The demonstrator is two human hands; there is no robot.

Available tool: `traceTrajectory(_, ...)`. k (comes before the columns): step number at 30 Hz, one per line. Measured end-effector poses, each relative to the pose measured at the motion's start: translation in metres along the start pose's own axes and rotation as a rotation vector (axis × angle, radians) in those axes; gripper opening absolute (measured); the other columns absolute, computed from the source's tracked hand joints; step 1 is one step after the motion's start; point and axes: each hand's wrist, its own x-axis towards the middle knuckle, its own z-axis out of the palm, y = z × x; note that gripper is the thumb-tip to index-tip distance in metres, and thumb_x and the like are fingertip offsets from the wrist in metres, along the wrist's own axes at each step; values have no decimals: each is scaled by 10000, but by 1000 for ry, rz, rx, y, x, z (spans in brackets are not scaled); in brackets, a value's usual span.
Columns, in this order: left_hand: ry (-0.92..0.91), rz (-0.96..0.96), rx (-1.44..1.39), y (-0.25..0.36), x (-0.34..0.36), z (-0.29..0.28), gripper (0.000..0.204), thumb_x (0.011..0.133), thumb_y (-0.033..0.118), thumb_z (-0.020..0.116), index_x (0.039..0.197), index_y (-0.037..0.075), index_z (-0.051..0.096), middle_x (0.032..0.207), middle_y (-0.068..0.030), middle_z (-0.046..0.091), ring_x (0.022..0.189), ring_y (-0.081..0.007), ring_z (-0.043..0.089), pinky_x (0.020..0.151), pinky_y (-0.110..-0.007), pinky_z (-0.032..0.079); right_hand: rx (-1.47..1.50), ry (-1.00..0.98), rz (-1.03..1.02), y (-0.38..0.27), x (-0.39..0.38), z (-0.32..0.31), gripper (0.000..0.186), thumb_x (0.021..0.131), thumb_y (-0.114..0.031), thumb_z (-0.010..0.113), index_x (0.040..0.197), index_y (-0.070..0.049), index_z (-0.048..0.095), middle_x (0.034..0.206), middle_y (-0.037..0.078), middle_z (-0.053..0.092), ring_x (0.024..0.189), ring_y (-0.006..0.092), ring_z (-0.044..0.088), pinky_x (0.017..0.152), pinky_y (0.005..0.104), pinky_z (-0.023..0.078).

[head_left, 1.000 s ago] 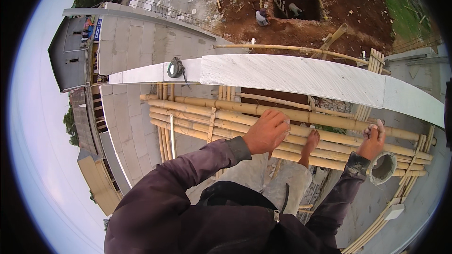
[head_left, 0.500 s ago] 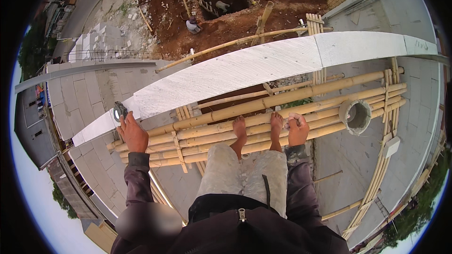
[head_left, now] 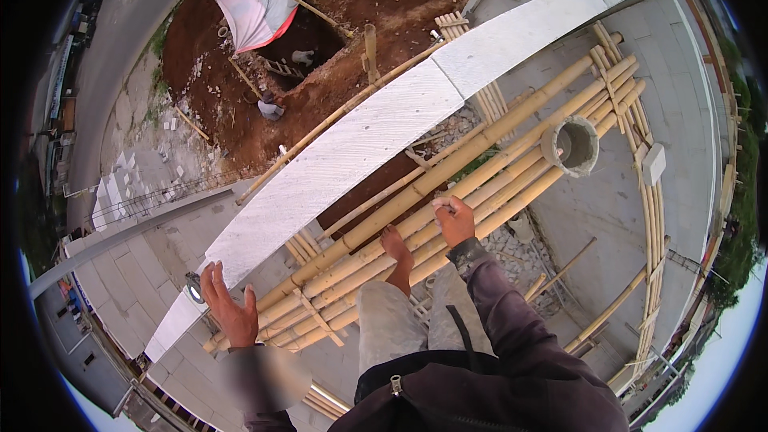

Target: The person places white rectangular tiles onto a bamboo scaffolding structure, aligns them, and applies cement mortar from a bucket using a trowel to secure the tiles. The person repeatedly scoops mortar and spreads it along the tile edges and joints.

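Note:
My left hand [head_left: 229, 304] rests at the near end of a long row of white blocks [head_left: 336, 156], its fingers stretched over the edge and its thumb apart. Right beside those fingers is a small dark object with a round shiny face [head_left: 194, 287]; its kind is unclear. My right hand [head_left: 455, 221] is held above the bamboo platform [head_left: 416, 228] with the fingers curled closed. Whatever it may hold is hidden. One of my bare feet [head_left: 396, 248] stands on the bamboo poles.
A mortar-crusted bucket [head_left: 570, 146] stands on the platform's right part. Gaps between poles show rubble [head_left: 512, 260] far below. Beyond the wall, a person [head_left: 270, 108] is near a dug pit [head_left: 308, 40], with another figure inside it. A tarp [head_left: 254, 2] hangs over the pit.
The view has turned, so the block row now slants more steeply. My left fingers, earlier bent at the dark object, are now straightened beside it. My right hand stays closed.

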Motion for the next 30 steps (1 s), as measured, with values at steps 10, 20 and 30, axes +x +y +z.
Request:
traceTrajectory(10, 36, 131, -189, 65, 49, 41, 310, 939, 145, 664, 1204, 3, 592, 1315, -205, 499, 1255, -400, 484, 1056, -458, 394, 291, 82, 19, -64, 9, 18, 129, 961, -118, 639, 1003, 2, 661, 795, 11, 624, 658, 86, 566, 604, 253, 493)
traceTrajectory(20, 84, -69, -90, -9, 19, 26, 124, 867, -4, 638, 990, -2, 622, 1031, -163, 601, 990, -336, 600, 888, -403, 474, 592, 87, -48, -130, 20, 10, 174, 948, -177, 680, 956, -4, 665, 801, 21, 634, 656, 85, 557, 614, 244, 495)
traceTrajectory(30, -118, 303, 3, 5, 107, -4, 276, 860, 53, 687, 1131, 28, 636, 1225, -188, 579, 1153, -397, 574, 991, -444, 455, 284, 290, -61, -184, 55, 8, 269, 834, -233, 745, 773, 13, 656, 672, 16, 604, 546, 75, 525, 523, 235, 431)
